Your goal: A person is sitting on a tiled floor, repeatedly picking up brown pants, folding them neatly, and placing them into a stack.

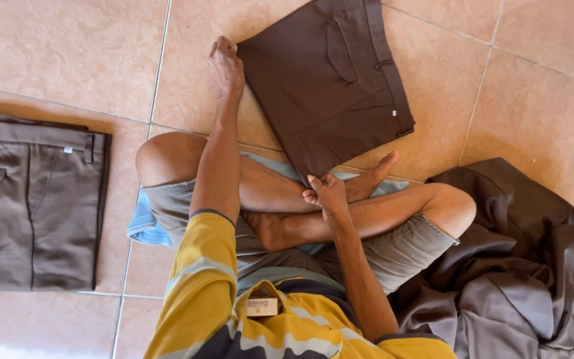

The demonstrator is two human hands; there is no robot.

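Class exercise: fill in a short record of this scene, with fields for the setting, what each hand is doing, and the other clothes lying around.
Setting: person sitting cross-legged on tiled floor
Left hand: grips far corner of folded dark brown trousers
Right hand: pinches their near corner
Left side: folded grey-brown trousers, lying flat
Right side: crumpled pile of brown garments
Underneath: light blue cloth

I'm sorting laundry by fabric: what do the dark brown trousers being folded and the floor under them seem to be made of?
The dark brown trousers, pinched at two corners by the left hand and right hand, look like a smooth, matte woven suiting cloth, perhaps a polyester blend: crisp flat folds, no sheen. The floor looks like glazed ceramic tile: mottled pink-beige squares with grout lines and a slight gloss.
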